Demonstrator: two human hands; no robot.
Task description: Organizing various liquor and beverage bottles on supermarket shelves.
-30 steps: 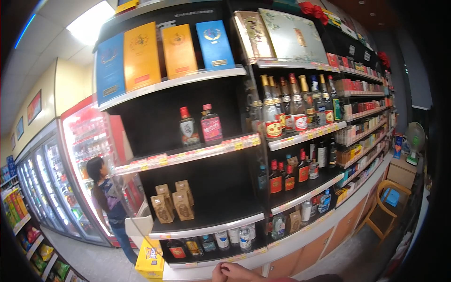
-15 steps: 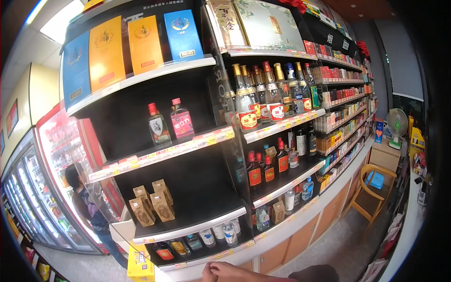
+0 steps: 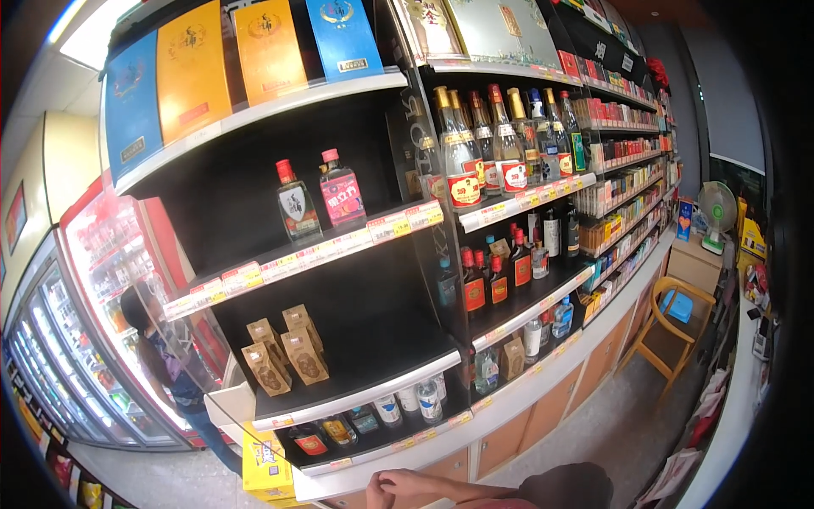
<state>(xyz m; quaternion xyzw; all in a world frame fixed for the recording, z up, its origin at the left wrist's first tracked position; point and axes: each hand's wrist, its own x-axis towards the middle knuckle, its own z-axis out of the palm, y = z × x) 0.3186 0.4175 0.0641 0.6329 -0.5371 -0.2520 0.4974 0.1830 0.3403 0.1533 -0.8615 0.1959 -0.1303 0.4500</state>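
Note:
My right hand (image 3: 404,483) is at the bottom edge, its forearm coming in from the right. Its fingers are curled and meet my left hand (image 3: 376,493), which shows only in a small part. Nothing is visible in either hand. Just beyond them stands a black display shelf unit (image 3: 373,316) with white shelf edges. Its bottom shelf holds several bottles, among them a clear bottle with a white label (image 3: 430,402). Above stand several brown paper boxes (image 3: 303,356). Higher up are a red-capped bottle (image 3: 297,204) and a pink-labelled bottle (image 3: 342,193).
Tall blue and orange boxes (image 3: 193,76) line the top shelf. More bottles (image 3: 510,161) and cigarette packs (image 3: 623,153) fill the right shelves. A person (image 3: 165,365) stands by the fridges at left. A wooden chair (image 3: 670,327), a fan (image 3: 717,216) and a counter (image 3: 739,365) are at right.
My view has shifted a little, so the near shelves appear higher and farther right. My hands stay together at the bottom edge. No goods on the shelves have visibly been moved.

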